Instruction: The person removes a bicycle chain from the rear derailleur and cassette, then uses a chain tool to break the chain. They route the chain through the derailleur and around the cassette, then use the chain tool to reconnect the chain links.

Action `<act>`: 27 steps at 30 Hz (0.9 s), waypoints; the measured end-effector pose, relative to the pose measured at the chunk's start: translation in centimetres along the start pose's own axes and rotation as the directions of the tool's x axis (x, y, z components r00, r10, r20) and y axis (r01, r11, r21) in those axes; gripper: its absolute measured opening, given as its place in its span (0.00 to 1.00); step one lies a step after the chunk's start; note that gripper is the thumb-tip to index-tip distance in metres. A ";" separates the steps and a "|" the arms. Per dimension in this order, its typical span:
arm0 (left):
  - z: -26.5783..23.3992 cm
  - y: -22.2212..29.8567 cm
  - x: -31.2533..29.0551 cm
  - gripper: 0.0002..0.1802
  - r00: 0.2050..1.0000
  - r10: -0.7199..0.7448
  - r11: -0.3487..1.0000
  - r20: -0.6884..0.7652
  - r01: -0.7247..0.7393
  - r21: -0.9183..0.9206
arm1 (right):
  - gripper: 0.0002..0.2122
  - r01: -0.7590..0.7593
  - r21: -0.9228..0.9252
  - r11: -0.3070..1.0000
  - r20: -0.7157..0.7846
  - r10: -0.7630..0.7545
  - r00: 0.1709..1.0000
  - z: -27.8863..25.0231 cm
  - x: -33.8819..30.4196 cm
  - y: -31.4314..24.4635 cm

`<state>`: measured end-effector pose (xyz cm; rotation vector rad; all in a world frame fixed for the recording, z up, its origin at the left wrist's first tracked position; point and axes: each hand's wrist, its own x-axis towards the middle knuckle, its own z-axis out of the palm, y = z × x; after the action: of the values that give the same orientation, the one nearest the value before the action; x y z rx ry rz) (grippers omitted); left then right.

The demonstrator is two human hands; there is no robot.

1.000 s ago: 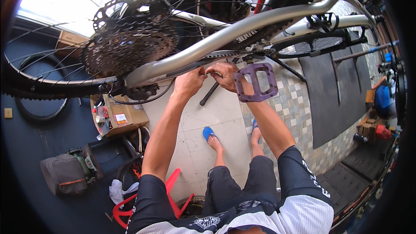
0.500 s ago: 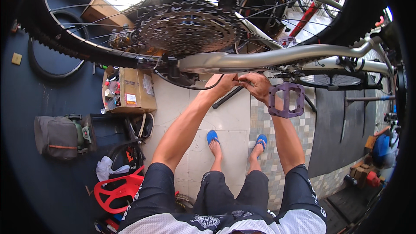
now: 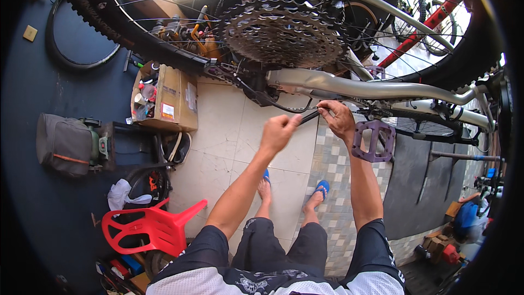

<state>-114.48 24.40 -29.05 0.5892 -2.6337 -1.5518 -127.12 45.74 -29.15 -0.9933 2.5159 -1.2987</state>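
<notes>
A silver bicycle frame tube (image 3: 376,83) crosses above my hands, with a large cassette (image 3: 284,33) and a knobby-tyred wheel behind it. My right hand (image 3: 339,122) is closed, thumb and fingers pinching the bicycle chain (image 3: 297,110) below the tube. Lower and to the left, my left hand (image 3: 278,133) is curled shut, apart from the chain; whatever its fingers may hold is hidden. A black bar (image 3: 309,117) shows between the hands. The black rear derailleur (image 3: 257,94) hangs under the cassette, left of them. Close by my right wrist is a purple platform pedal (image 3: 374,141).
An open cardboard box (image 3: 177,101) of bottles stands on the left, with a grey bag (image 3: 64,145) nearer the wall. A red plastic chair (image 3: 164,229) sits at lower left. Dark matting (image 3: 415,186) covers the floor at right. A red bar (image 3: 420,35) slants at the upper right.
My left hand has come off the chain and moved down, away from my right hand, which keeps its pinch. The bike appears shifted right and up as the view moved; the cassette looks sharper.
</notes>
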 end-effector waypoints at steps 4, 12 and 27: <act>-2.5 -3.4 1.1 0.15 0.972 -0.191 0.876 -0.133 0.108 -0.470 | 0.09 -0.004 -0.014 1.000 0.025 0.004 1.000 -0.1 0.3 -0.3; -8.8 -1.0 1.7 0.20 0.732 0.093 0.826 -0.675 -0.436 -0.358 | 0.08 0.006 -0.079 0.997 0.037 -0.004 0.999 0.0 0.3 -0.6; -7.1 6.8 -1.2 0.53 0.874 0.215 -0.149 0.436 0.470 -0.870 | 0.07 -0.011 -0.110 0.994 0.027 0.014 1.000 0.3 0.1 -1.2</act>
<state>-113.92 21.78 -19.48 0.2664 -0.4221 -3.2930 -126.52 44.99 -28.43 -1.0083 2.5922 -1.1460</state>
